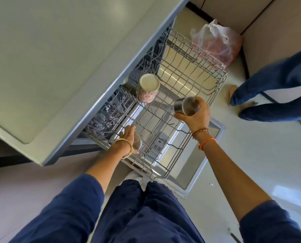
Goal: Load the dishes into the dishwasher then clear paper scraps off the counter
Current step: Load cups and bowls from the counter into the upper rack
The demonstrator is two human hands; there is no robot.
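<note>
Hands worked over the pulled-out grey wire dishwasher rack in the single head view. The right hand was curled around a shiny steel tumbler, fingers wrapped over its round base and the thumb under its side, holding it tilted just above the rack's far-right wires; whether it touched the wires could not be told. Ahead and to the left of that hand, a white ceramic cup with a red flower pattern stood upside down in the rack, well apart from the tumbler. The left hand reached down at the rack's near-left corner with its fingers closed loosely over a second steel tumbler, which sat low among the wires beneath the palm; the hand mostly hid it. To the left of that hand ran the pale grey counter, its edge overhanging the open machine. Below both hands lay the lowered dishwasher door. Beyond the right hand, a crumpled pink and white plastic bag sat on the floor, and further right stood another person's blue trouser legs.
</note>
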